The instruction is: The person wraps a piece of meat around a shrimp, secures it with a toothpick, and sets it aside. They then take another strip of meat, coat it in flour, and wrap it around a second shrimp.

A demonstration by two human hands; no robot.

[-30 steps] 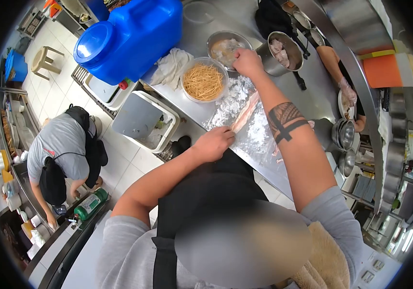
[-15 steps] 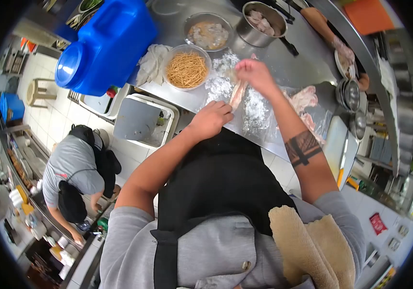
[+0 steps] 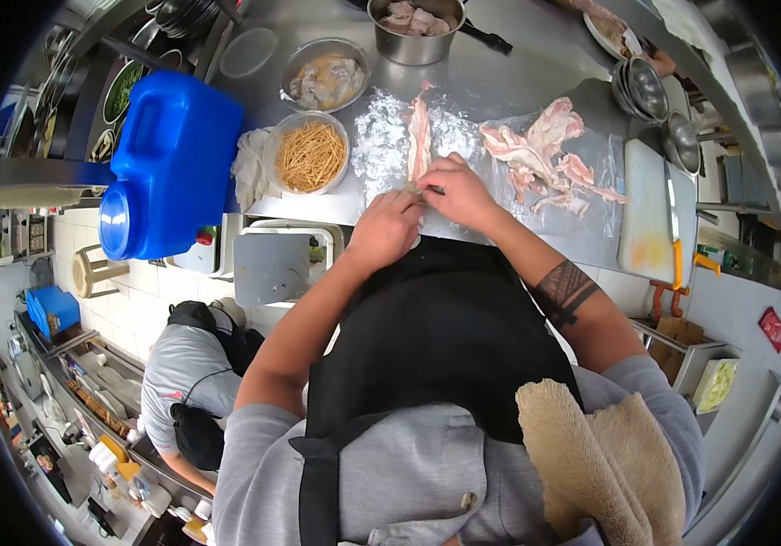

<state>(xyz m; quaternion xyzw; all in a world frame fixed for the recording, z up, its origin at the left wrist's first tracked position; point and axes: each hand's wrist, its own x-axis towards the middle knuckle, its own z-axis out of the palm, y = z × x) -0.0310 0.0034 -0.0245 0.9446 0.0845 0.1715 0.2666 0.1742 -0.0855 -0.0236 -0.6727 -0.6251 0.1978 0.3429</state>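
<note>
A long strip of raw, fatty pink meat (image 3: 420,136) lies flat on the floured steel counter, pointing away from me. At its near end my left hand (image 3: 387,226) is closed, fingertips pressed down. My right hand (image 3: 460,193) pinches at the same end, its fingertips meeting the left ones. A small greyish bit shows between them, too covered to name. White flour (image 3: 381,136) is spread on both sides of the strip. To the right, more raw meat pieces (image 3: 545,150) lie on clear plastic film (image 3: 582,205).
Left of the flour are a tub of toothpicks (image 3: 312,156) and a metal bowl of greyish pieces in orange liquid (image 3: 325,77). Beyond is a pot of meat (image 3: 414,36). A blue jug (image 3: 172,164) stands left; a knife (image 3: 674,223) lies on a cutting board (image 3: 645,200). A person (image 3: 188,378) bends at lower left.
My right hand has come down from the strip's far end to its near end, beside my left hand. The strip now lies flat. The camera view has shifted; the person at left has moved.
</note>
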